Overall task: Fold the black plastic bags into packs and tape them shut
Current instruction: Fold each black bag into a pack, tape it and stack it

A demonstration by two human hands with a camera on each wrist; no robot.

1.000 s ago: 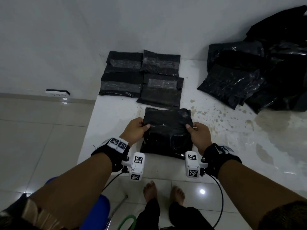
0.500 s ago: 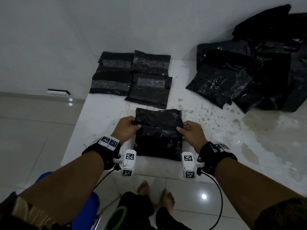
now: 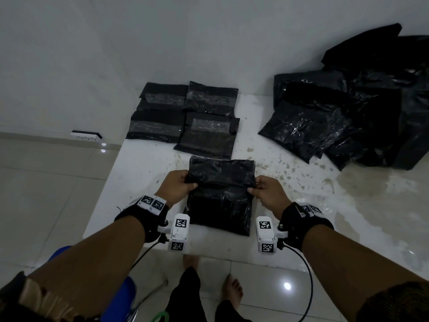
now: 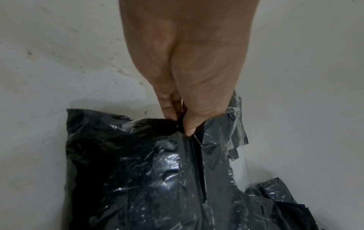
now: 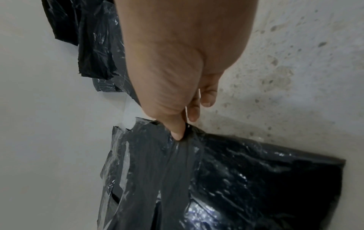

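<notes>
A black plastic bag (image 3: 220,194) lies on the white slab (image 3: 144,163) right in front of me, its far flap turned back toward me. My left hand (image 3: 177,185) pinches the flap's left edge and my right hand (image 3: 264,191) pinches its right edge. The left wrist view shows thumb and fingers (image 4: 185,118) squeezing the crinkled bag (image 4: 157,179). In the right wrist view the thumb (image 5: 177,127) presses the folded bag (image 5: 226,179) against curled fingers. Several taped packs (image 3: 185,117) lie in rows beyond it.
A heap of loose black bags (image 3: 348,117) fills the slab's far right corner. The slab surface to the right is stained and wet (image 3: 348,194). A wall socket (image 3: 86,135) sits low on the left. My bare feet (image 3: 229,291) stand below the slab's near edge.
Both hands have drawn the bag's far flap toward me over its body, so the fold line now sits lower. The view has shifted slightly left.
</notes>
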